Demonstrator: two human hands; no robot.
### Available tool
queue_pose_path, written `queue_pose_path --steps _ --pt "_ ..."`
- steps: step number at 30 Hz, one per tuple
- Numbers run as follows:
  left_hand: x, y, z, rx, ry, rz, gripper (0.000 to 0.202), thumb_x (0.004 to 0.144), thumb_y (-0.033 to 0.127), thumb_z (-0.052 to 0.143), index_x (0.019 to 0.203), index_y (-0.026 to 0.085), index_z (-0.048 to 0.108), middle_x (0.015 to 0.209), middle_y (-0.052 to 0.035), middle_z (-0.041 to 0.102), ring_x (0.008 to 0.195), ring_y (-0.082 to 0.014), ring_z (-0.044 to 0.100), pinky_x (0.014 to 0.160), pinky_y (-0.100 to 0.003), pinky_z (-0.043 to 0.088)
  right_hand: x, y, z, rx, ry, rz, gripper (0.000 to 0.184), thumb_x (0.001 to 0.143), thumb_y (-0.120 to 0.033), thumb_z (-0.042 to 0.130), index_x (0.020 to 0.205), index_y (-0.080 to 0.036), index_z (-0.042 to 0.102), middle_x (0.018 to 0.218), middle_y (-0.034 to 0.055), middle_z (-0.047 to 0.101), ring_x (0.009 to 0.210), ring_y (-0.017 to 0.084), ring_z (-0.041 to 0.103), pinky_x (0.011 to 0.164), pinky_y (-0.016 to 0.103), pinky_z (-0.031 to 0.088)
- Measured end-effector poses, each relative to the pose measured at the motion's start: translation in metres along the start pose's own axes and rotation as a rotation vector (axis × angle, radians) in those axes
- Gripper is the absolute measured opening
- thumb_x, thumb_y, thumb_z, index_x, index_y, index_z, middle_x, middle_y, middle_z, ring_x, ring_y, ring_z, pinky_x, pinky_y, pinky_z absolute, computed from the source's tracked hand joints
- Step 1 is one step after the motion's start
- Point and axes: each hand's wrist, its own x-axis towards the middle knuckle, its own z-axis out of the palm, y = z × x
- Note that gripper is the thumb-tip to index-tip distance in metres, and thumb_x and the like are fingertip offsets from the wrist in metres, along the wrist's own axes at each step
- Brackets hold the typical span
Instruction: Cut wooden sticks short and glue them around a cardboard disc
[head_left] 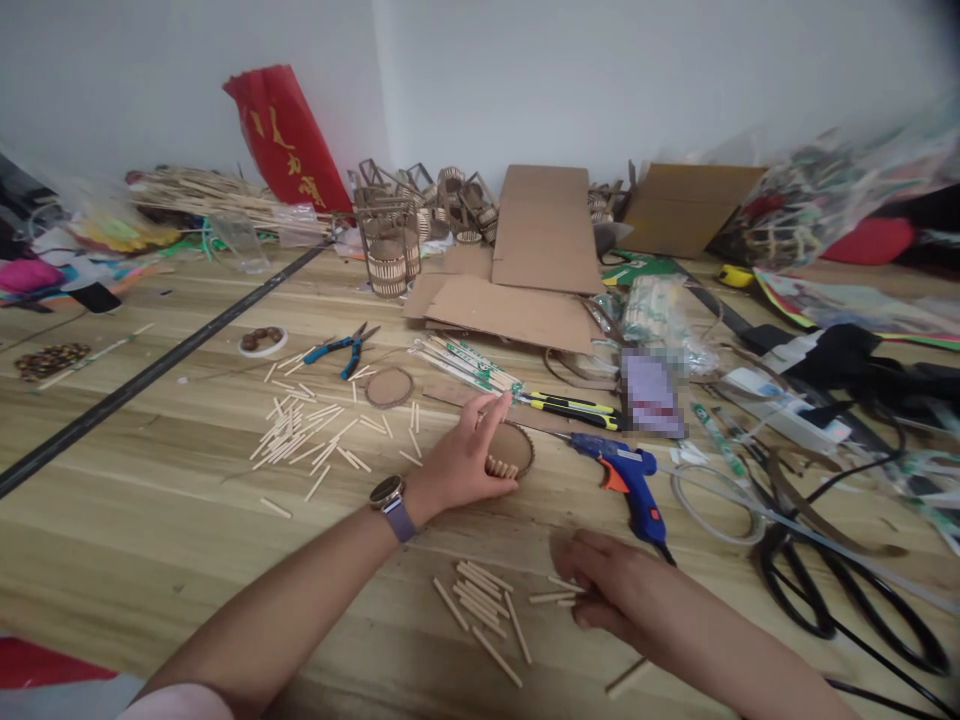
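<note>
Round a cardboard disc (pixel 517 452) curve the thumb and fingers of my left hand (pixel 457 458), holding it at its left side. A short row of wooden stick pieces (pixel 501 467) stands along the near left rim of the disc, partly behind my hand. My right hand (pixel 611 580), slightly blurred, is low on the table with curled fingers and thumb about the ends of a few short wooden sticks (pixel 553 597). Just left of it lies a loose pile of similar sticks (pixel 480 598). A blue hot glue gun (pixel 628 478) rests to the right of the disc.
Beyond my left hand are scattered sticks (pixel 292 435), blue pliers (pixel 341 350) and another cardboard disc (pixel 388 387). A utility knife (pixel 574 408) lies behind the glue gun. Cardboard sheets (pixel 510 312) and small stick baskets (pixel 388 265) stand farther back. Black-handled scissors (pixel 799 580) lie right.
</note>
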Motion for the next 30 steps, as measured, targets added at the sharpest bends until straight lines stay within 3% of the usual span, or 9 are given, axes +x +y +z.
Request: queue_pose_path --steps 6,11,14,17,21,25,30 --pt "0.001 0.004 -0.003 0.004 -0.014 -0.023 0.116 0.060 0.023 0.082 0.148 0.031 0.006 0.146 -0.0142 0.022 0.126 -0.0314 0.045 0.105 -0.045 0.042 0.006 -0.001 0.004 -0.088 0.036 -0.019 0.016 0.082 -0.005 0.050 0.081 -0.020 0.057 0.092 0.0060 0.064 0.083 0.020 0.064 0.072 0.028 0.047" --pt "0.001 0.002 -0.002 0.003 -0.013 -0.013 0.115 0.061 0.023 0.081 0.148 0.028 0.006 0.146 -0.0148 0.021 0.126 -0.0308 0.045 0.106 -0.044 0.041 0.008 0.002 0.013 -0.109 0.036 -0.048 0.021 0.081 -0.002 0.048 0.080 -0.020 0.058 0.090 0.0049 0.064 0.077 0.017 0.064 0.067 0.025 0.047" --pt "0.001 0.002 -0.002 -0.002 -0.010 -0.013 0.115 0.061 0.023 0.081 0.148 0.029 0.007 0.147 -0.0143 0.021 0.128 -0.0310 0.043 0.107 -0.046 0.040 0.006 0.003 0.013 -0.086 0.055 -0.064 0.027 0.080 0.000 0.046 0.090 -0.021 0.061 0.091 0.0050 0.066 0.082 0.019 0.065 0.070 0.027 0.047" --pt "0.001 0.004 -0.003 -0.009 -0.013 -0.022 0.115 0.061 0.022 0.081 0.148 0.030 0.007 0.147 -0.0141 0.021 0.129 -0.0310 0.042 0.108 -0.047 0.039 0.002 0.004 0.004 0.031 0.131 -0.113 0.032 0.083 -0.004 0.044 0.103 -0.023 0.060 0.097 0.0063 0.066 0.089 0.020 0.064 0.075 0.029 0.047" --pt "0.001 0.006 -0.004 -0.033 -0.020 -0.038 0.115 0.060 0.022 0.082 0.148 0.030 0.009 0.147 -0.0137 0.021 0.127 -0.0302 0.044 0.108 -0.044 0.039 0.002 0.007 -0.013 0.245 0.250 -0.133 0.018 0.089 -0.020 0.042 0.085 -0.022 0.059 0.082 0.0039 0.064 0.074 0.016 0.061 0.067 0.025 0.047" --pt "0.001 0.006 -0.004 -0.035 -0.024 -0.047 0.115 0.060 0.022 0.082 0.148 0.028 0.010 0.148 -0.0147 0.020 0.128 -0.0314 0.043 0.108 -0.045 0.038 0.023 0.013 -0.022 0.433 0.354 0.006 0.017 0.084 -0.034 0.049 0.077 -0.022 0.058 0.065 -0.0015 0.058 0.061 0.014 0.054 0.056 0.023 0.042" --pt "0.002 0.005 -0.003 -0.025 -0.029 -0.032 0.115 0.059 0.026 0.084 0.148 0.022 0.012 0.146 -0.0179 0.022 0.134 -0.0335 0.035 0.110 -0.048 0.035 0.055 0.017 -0.021 0.500 0.377 -0.005 0.017 0.081 -0.035 0.051 0.080 -0.020 0.060 0.067 -0.0024 0.058 0.059 0.013 0.050 0.052 0.022 0.036"
